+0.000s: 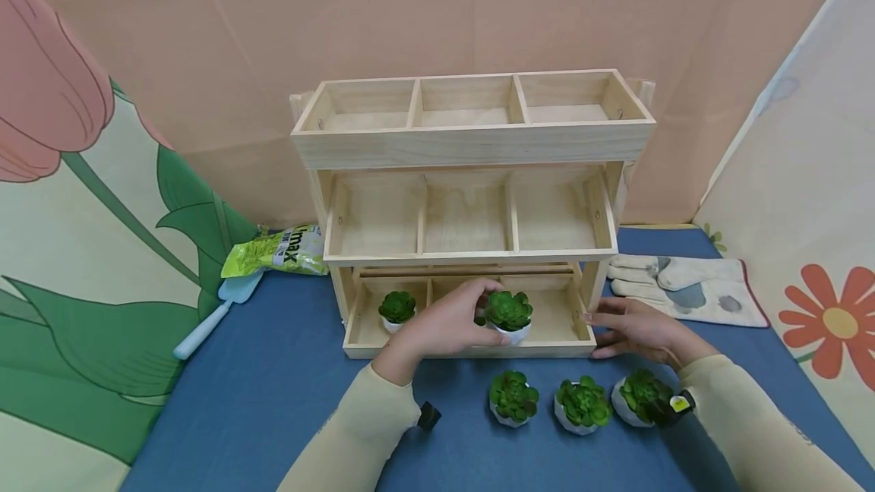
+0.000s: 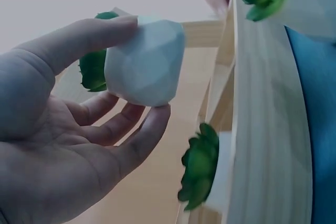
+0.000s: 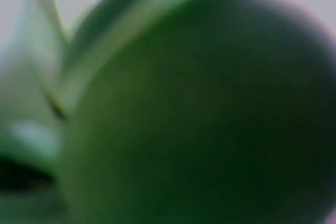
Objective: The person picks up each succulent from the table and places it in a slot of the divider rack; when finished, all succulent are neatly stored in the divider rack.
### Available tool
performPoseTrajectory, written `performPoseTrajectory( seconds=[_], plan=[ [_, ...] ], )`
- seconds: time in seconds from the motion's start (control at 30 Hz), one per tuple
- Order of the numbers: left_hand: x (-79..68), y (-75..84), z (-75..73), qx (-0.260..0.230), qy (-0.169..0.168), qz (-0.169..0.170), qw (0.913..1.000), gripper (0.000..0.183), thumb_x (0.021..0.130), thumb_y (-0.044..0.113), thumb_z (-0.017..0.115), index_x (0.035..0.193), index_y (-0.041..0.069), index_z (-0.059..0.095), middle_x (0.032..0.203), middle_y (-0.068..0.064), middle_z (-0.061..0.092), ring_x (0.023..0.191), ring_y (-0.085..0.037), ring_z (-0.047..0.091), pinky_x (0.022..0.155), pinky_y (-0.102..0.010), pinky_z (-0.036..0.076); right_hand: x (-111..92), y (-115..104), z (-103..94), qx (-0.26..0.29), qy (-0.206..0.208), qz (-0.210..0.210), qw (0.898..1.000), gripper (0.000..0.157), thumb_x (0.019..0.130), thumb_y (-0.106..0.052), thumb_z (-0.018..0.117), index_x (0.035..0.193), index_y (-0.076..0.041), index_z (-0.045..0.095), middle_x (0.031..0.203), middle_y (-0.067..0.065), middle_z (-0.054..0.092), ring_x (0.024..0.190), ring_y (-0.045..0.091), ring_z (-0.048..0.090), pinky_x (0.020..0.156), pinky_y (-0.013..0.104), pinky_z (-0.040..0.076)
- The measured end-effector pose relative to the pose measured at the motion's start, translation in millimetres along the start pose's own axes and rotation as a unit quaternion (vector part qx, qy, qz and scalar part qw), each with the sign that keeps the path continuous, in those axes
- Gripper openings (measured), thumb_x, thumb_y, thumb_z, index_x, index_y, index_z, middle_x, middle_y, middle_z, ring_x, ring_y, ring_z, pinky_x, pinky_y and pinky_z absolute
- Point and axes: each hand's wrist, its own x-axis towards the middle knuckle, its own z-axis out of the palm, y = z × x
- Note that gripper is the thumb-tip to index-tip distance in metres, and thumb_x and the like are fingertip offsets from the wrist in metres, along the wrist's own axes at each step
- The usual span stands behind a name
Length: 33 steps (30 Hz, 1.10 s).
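Note:
My left hand [image 1: 454,317] grips a potted succulent [image 1: 509,311] above the bottom tier of a wooden shelf [image 1: 472,146]. In the left wrist view, thumb and fingers pinch its white faceted pot [image 2: 147,61]. Another succulent [image 1: 398,307] sits in that tier's left compartment, partly behind the left wrist. At the tier's right end, my right hand [image 1: 636,329] holds the front corner, fingertips on the rim and thumb lower down. Blurred green leaves [image 3: 184,119] fill the right wrist view and hide that hand's work.
Three potted succulents [image 1: 513,398] stand in front on the blue table [image 1: 301,386], the rightmost under the right wrist. White work gloves [image 1: 690,287] lie to the right. On the left are a green bag [image 1: 276,250] and a light-blue trowel [image 1: 219,313]. The upper tiers have three compartments each.

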Motion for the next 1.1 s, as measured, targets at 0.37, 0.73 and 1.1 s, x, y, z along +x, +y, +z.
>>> performPoseTrajectory(
  seconds=[0.37, 0.73, 1.1],
  plan=[
    [37.4, 16.6, 13.7, 0.032, 0.000, -0.014, 0.9994, 0.078, 0.093, 0.026, 0.085, 0.159, 0.011, 0.045, 0.144, -0.010, 0.061, 0.122, -0.019, 0.064, 0.098, -0.030, 0.058, 0, 0, 2.7, 0.003, -0.001, -0.002, 1.000, 0.083, 0.111, -0.030, 0.060, 0.168, 0.006, 0.012, 0.166, 0.042, 0.028, 0.125, 0.039, 0.072, 0.097, 0.048, 0.066],
    [74.3, 20.5, 31.1, 0.084, -0.004, -0.021, 0.9962, 0.077, 0.090, 0.027, 0.088, 0.155, 0.008, 0.051, 0.144, -0.008, 0.063, 0.115, -0.013, 0.067, 0.098, -0.025, 0.058, -1, -1, 1.6, 0.000, -0.006, -0.001, 1.000, 0.084, 0.112, -0.031, 0.058, 0.169, 0.007, 0.008, 0.168, 0.043, 0.021, 0.131, 0.045, 0.067, 0.098, 0.049, 0.066],
    [94.1, 15.0, 52.3, 0.164, -0.036, -0.059, 0.9840, 0.079, 0.095, 0.031, 0.083, 0.162, 0.014, 0.044, 0.163, -0.005, 0.051, 0.122, -0.018, 0.069, 0.108, -0.032, 0.055, 1, 2, 2.6, 0.001, -0.004, -0.007, 1.000, 0.085, 0.111, -0.032, 0.060, 0.168, 0.007, 0.011, 0.168, 0.042, 0.025, 0.133, 0.047, 0.066, 0.098, 0.049, 0.065]
  ],
)
